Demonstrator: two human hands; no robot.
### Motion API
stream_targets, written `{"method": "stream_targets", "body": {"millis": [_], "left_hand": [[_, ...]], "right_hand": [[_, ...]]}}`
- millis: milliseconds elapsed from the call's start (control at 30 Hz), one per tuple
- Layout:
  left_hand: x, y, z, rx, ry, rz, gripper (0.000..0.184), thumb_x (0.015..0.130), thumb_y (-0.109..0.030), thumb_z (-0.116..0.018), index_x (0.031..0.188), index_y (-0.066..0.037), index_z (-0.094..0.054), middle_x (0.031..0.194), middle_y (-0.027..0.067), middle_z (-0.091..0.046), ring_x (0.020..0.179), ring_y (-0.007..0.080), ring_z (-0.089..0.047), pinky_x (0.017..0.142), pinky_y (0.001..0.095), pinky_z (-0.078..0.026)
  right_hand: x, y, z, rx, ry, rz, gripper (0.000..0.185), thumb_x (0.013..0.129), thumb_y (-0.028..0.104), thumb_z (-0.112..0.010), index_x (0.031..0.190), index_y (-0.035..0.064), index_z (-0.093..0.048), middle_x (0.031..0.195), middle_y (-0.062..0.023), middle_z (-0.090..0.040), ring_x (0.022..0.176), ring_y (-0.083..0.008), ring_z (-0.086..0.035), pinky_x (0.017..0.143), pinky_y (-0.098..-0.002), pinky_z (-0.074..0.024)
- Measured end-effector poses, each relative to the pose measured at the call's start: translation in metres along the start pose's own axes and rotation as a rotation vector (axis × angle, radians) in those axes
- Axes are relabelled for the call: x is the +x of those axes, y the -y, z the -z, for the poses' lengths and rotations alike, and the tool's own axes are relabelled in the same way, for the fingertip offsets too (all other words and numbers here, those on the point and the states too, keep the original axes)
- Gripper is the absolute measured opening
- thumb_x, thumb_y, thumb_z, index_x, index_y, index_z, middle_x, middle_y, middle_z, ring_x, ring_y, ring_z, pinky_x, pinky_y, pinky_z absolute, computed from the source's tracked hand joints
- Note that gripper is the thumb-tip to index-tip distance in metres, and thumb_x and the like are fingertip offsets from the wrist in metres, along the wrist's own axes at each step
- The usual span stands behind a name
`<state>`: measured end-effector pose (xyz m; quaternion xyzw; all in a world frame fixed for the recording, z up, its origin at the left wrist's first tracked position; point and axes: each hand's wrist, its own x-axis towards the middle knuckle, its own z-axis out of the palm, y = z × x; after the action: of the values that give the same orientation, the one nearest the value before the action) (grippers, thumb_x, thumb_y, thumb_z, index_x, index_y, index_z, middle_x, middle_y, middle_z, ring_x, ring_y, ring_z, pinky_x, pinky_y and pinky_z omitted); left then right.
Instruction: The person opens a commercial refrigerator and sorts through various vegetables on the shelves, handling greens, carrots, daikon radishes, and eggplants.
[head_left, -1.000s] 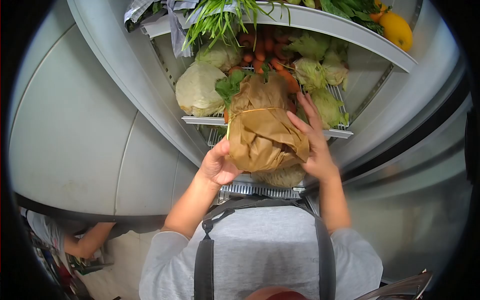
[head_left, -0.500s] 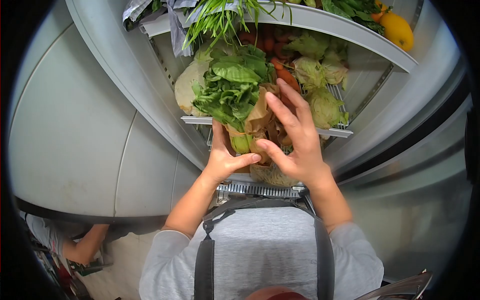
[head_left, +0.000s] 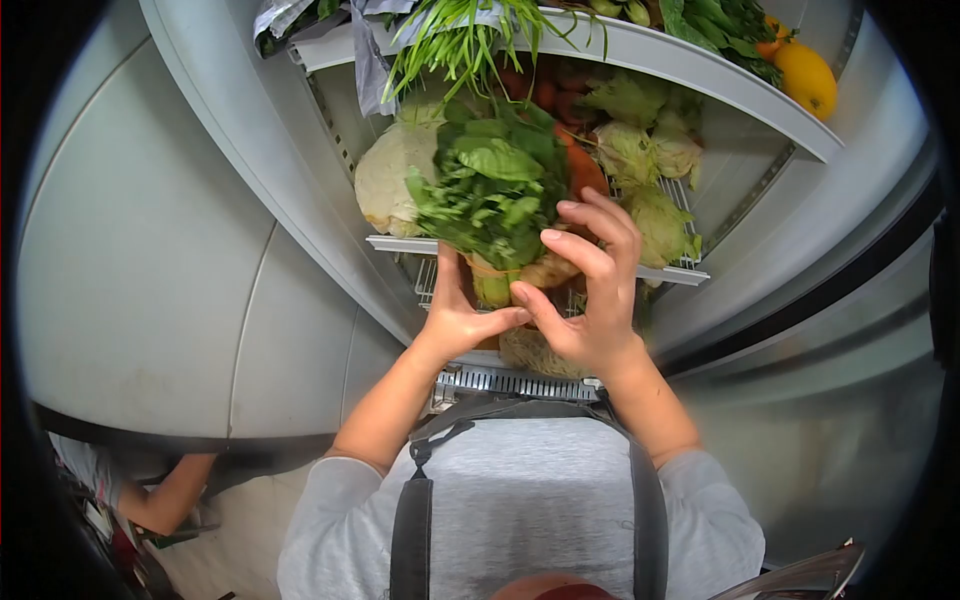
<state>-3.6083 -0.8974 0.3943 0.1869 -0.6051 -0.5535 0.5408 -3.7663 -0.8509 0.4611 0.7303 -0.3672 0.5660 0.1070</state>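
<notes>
A bunch of leafy greens (head_left: 490, 170) is in my left hand (head_left: 462, 318), leaves pointing away from me. A thin band circles its pale stems (head_left: 492, 288), and my left fingers and thumb close around them. My right hand (head_left: 597, 285) is on the other side, fingers bent and apart, its thumb tip at the stems close to my left thumb. Its fingertips are near the right edge of the leaves; whether they press on them I cannot tell. Behind the bunch, a large pale round vegetable (head_left: 388, 180) sits on the left of the shelf.
Lettuce heads (head_left: 655, 215) and carrots (head_left: 583, 165) lie on the wire shelf behind. The upper shelf edge (head_left: 690, 70) holds long green leaves (head_left: 465, 45) and a yellow fruit (head_left: 805, 78). Curved cabinet walls flank both sides. Another person's arm (head_left: 170, 500) shows at lower left.
The brown paper beside the greens has gone from sight. The leaves have moved slightly right and spread. My right fingers are more bent, and my left hand still grips the stems.
</notes>
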Motion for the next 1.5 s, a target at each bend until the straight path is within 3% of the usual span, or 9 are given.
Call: {"method": "stream_targets", "body": {"millis": [167, 267, 367, 533, 667, 833, 1000, 1433, 1500], "left_hand": [[-0.005, -0.002, -0.009, 0.276, 0.037, -0.107, 0.099, 0.062, -0.013, -0.083, 0.138, -0.002, -0.020, 0.132, 0.0167, -0.039, 0.124, 0.0283, -0.043, 0.104, 0.0381, -0.035], [-0.002, -0.009, -0.013, 0.384, 0.050, -0.080, 0.098, 0.062, -0.014, -0.083, 0.137, -0.001, -0.022, 0.131, 0.0167, -0.040, 0.122, 0.0283, -0.044, 0.103, 0.0383, -0.036], [0.001, -0.002, -0.011, 0.410, 0.080, -0.118, 0.097, 0.065, -0.016, -0.083, 0.138, -0.004, -0.020, 0.128, 0.0138, -0.043, 0.119, 0.0249, -0.047, 0.101, 0.0381, -0.038], [-0.001, -0.009, -0.029, 0.456, 0.016, -0.097, 0.096, 0.060, -0.012, -0.082, 0.138, -0.004, -0.027, 0.135, 0.0184, -0.037, 0.126, 0.0331, -0.038, 0.105, 0.0409, -0.034], [-0.002, -0.001, -0.032, 0.620, 0.029, -0.150, 0.106, 0.057, -0.011, -0.081, 0.143, -0.004, -0.019, 0.141, 0.0204, -0.032, 0.132, 0.0364, -0.033, 0.109, 0.0424, -0.029], [0.005, -0.010, -0.035, 0.600, 0.039, -0.122, 0.109, 0.056, -0.011, -0.082, 0.144, -0.003, -0.019, 0.143, 0.0204, -0.031, 0.133, 0.0364, -0.031, 0.109, 0.0420, -0.029], [0.007, -0.012, -0.039, 0.650, 0.038, -0.123, 0.110, 0.056, -0.012, -0.083, 0.145, -0.005, -0.019, 0.143, 0.0207, -0.031, 0.133, 0.0371, -0.033, 0.108, 0.0422, -0.032], [0.019, -0.017, -0.044, 0.750, 0.070, -0.210, 0.106, 0.057, -0.016, -0.082, 0.144, -0.003, -0.023, 0.142, 0.0204, -0.033, 0.132, 0.0361, -0.035, 0.108, 0.0414, -0.032], [0.021, -0.016, -0.046, 0.734, 0.064, -0.190, 0.105, 0.058, -0.019, -0.083, 0.143, 0.000, -0.024, 0.143, 0.0196, -0.034, 0.133, 0.0339, -0.035, 0.109, 0.0410, -0.029]], "right_hand": [[0.010, 0.006, 0.002, -0.071, -0.037, 0.123, 0.047, 0.065, 0.009, -0.075, 0.110, 0.0147, -0.062, 0.123, -0.0102, -0.052, 0.107, -0.0309, -0.048, 0.092, -0.0410, -0.0401], [0.003, 0.001, 0.011, -0.107, 0.024, 0.111, 0.030, 0.061, 0.003, -0.073, 0.089, 0.0121, -0.066, 0.109, -0.0075, -0.059, 0.100, -0.0297, -0.052, 0.083, -0.0398, -0.0431], [-0.002, -0.001, 0.015, -0.096, -0.020, 0.111, 0.029, 0.059, 0.001, -0.072, 0.085, 0.0110, -0.066, 0.108, -0.0077, -0.059, 0.100, -0.0296, -0.052, 0.083, -0.0389, -0.0434], [0.008, 0.008, 0.022, -0.100, -0.061, 0.143, 0.058, 0.066, 0.016, -0.080, 0.117, 0.0049, -0.054, 0.115, -0.0159, -0.056, 0.100, -0.0310, -0.053, 0.086, -0.0391, -0.0423], [0.006, -0.002, 0.027, -0.144, 0.041, 0.007, 0.041, 0.068, 0.003, -0.074, 0.106, 0.0016, -0.058, 0.109, -0.0145, -0.057, 0.094, -0.0270, -0.056, 0.082, -0.0354, -0.0450], [-0.001, -0.005, 0.030, 0.535, -0.158, -0.442, 0.029, 0.071, -0.011, -0.062, 0.099, -0.0021, -0.056, 0.103, -0.0124, -0.058, 0.096, -0.0195, -0.058, 0.085, -0.0286, -0.0465], [-0.004, -0.010, 0.037, 0.824, -0.262, -0.646, 0.021, 0.080, -0.009, -0.062, 0.099, -0.0036, -0.054, 0.101, -0.0093, -0.061, 0.091, -0.0126, -0.060, 0.084, -0.0233, -0.0480], [-0.011, -0.024, 0.037, 0.851, -0.313, -0.692, 0.030, 0.078, -0.014, -0.057, 0.106, -0.0029, -0.054, 0.112, -0.0110, -0.057, 0.102, -0.0150, -0.057, 0.088, -0.0267, -0.0477], [-0.008, -0.013, 0.026, 0.524, -0.515, -0.384, 0.034, 0.077, -0.013, -0.059, 0.108, 0.0000, -0.054, 0.124, -0.0142, -0.051, 0.113, -0.0194, -0.052, 0.090, -0.0307, -0.0476]]}}
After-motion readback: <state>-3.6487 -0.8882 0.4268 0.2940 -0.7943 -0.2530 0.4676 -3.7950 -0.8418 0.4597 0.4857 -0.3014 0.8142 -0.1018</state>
